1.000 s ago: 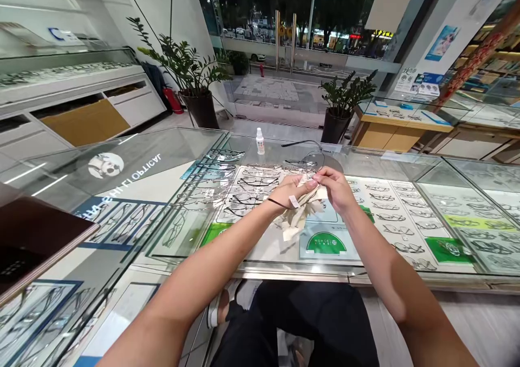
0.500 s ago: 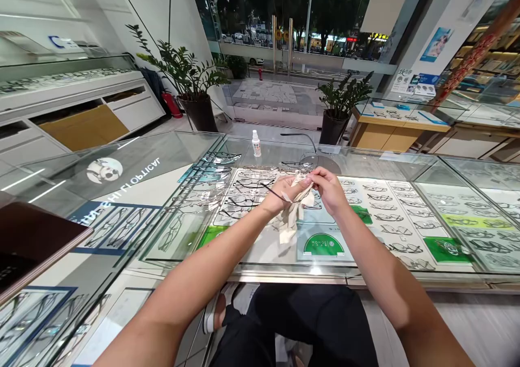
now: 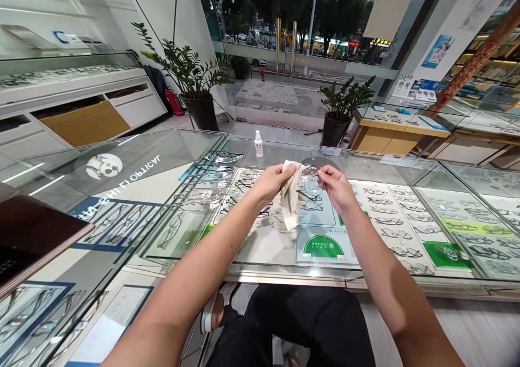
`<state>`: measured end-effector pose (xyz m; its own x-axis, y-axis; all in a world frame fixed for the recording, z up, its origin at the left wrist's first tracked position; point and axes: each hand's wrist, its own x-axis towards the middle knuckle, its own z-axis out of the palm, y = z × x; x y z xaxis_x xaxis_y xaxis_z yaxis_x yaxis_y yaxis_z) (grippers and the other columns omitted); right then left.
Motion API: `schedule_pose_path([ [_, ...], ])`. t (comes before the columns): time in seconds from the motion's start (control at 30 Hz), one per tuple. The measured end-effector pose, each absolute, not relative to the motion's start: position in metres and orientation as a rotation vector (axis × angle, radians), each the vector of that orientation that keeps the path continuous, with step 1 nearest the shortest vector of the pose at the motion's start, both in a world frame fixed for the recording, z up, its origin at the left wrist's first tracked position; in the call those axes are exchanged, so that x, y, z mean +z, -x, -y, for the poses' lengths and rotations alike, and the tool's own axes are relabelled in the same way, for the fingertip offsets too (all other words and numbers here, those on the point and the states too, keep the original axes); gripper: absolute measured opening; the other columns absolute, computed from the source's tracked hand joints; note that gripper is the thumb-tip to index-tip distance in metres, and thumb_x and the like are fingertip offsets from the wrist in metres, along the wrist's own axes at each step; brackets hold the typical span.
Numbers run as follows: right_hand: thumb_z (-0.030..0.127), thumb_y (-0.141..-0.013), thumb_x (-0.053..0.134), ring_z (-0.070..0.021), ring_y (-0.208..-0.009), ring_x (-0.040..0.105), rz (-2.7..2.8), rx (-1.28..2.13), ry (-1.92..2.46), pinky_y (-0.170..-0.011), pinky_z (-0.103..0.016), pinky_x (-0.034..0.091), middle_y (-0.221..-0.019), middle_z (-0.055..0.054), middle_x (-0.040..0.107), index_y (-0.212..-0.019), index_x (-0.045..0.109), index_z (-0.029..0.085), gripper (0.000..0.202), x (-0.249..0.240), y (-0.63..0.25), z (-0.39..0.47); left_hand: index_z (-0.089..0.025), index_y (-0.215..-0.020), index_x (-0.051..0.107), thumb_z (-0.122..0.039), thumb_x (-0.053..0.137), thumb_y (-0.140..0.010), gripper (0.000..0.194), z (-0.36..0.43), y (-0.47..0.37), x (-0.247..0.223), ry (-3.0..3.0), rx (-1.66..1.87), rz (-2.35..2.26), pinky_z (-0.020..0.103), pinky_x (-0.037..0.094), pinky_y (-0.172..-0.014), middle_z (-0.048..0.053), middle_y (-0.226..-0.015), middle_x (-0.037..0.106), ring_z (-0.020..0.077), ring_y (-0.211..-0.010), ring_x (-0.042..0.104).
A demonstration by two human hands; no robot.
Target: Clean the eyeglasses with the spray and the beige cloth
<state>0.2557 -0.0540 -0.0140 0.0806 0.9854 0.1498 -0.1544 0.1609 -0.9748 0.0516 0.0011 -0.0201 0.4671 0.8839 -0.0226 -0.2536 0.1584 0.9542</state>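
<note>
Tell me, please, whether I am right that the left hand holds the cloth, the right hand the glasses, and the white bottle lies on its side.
The head view shows the white bottle standing upright, not lying; the left hand holds the cloth and the right hand the glasses.

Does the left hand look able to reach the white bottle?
Probably yes: the white bottle stands upright on the glass counter beyond the left hand, with nothing visible standing between them. That hand holds the cloth, though, so it would likely have to let go first.
</note>
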Motion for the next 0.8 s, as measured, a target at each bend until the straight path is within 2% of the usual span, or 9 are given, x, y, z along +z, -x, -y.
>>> schedule_pose_path([
  [0.13,0.051,-0.071,0.085,-0.0134,-0.065,0.041,1.150,1.135,1.041,-0.062,-0.031,0.032,-0.073,0.002,0.054,-0.076,0.067,0.024,0.033,-0.015,-0.252,0.056,-0.013,-0.104,0.078,-0.056,0.095,-0.064,0.061,-0.006,-0.051,-0.023,-1.074,1.017,-0.707,0.026,0.052,-0.069,0.005,-0.089,0.079,0.0152,-0.072,0.067],
  [0.57,0.046,-0.067,0.088,-0.0123,-0.066,0.042,1.247,1.275,1.038,-0.064,-0.030,0.031,-0.074,0.001,0.058,-0.072,0.067,0.021,0.033,-0.022,-0.244,0.056,-0.010,-0.103,0.074,-0.059,0.092,-0.069,0.062,0.006,-0.050,-0.012,-1.169,0.762,-0.582,0.023,0.049,-0.061,0.006,-0.082,0.075,0.0124,-0.065,0.064],
  [0.8,0.044,-0.063,0.090,-0.0123,-0.067,0.042,1.217,1.310,1.070,-0.064,-0.030,0.031,-0.075,0.000,0.062,-0.069,0.068,0.020,0.033,-0.020,-0.244,0.057,-0.009,-0.103,0.075,-0.043,0.098,-0.066,0.056,0.003,-0.051,-0.016,-1.093,0.741,-0.522,0.025,0.052,-0.070,0.008,-0.087,0.076,0.0144,-0.072,0.068],
])
